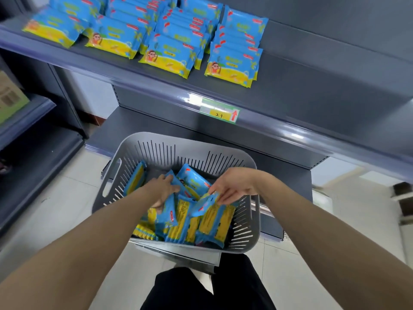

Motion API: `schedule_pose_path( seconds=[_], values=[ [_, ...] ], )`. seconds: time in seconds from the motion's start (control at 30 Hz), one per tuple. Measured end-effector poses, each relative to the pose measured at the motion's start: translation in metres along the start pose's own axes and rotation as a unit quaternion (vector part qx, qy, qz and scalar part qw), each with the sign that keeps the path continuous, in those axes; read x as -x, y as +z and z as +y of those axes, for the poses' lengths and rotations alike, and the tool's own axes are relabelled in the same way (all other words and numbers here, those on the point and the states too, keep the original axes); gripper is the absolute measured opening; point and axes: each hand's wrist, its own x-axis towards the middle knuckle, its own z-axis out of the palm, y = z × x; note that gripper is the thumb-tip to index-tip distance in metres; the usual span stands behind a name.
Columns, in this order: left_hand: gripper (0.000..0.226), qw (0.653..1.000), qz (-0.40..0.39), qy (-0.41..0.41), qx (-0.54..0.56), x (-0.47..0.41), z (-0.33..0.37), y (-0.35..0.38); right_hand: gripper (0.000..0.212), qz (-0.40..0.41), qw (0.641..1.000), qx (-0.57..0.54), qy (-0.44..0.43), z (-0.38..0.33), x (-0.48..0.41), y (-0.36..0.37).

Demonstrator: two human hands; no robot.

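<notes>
Quickly, near first: black trousers at bottom centre, and both bare forearms run up into the grey slotted basket at mid-frame. We see the right hand pinching the top seal of one blue-and-yellow pack between thumb and fingertips. That pack hangs tilted just above the heap, right of centre in the basket. The left hand lies on the loose packs left of centre, fingers reaching forward, thumb down beside one pack. We cannot tell whether it grips or only rests.

Handling, our call: these are sealed film pouches, light, soft and a bit squashy. They look glossy, so likely slippery, and the flat faces will slide on each other. We would take hold at the crimped end seal or across the short sides, not on the slick face. Breakage risk seems low, though a hard squeeze may crease them.

Beyond the basket comes a dark lower shelf, then a shelf edge with a price label. At upper left of the frame, the upper shelf carries rows of matching packs, laid flat and overlapping.
</notes>
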Motion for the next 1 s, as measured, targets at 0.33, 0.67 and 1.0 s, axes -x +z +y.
schedule_pose_path(
  seconds=[0.33, 0.67, 1.0],
  values=[
    [0.048, 0.989, 0.072, -0.005, 0.131, 0.057, -0.035, -0.075, 0.027, 0.265, 0.915, 0.237, -0.192, -0.052, 0.056, -0.016],
    [0.027, 0.909, 0.242, 0.019, 0.339, 0.135, -0.046, -0.178, 0.017, 0.341, 0.900, -0.021, -0.272, -0.123, 0.108, -0.102],
    [0.025, 0.888, 0.283, 0.039, 0.360, 0.127, -0.027, -0.233, 0.022, 0.235, 0.937, -0.071, -0.248, -0.128, 0.117, -0.161]
  ],
)
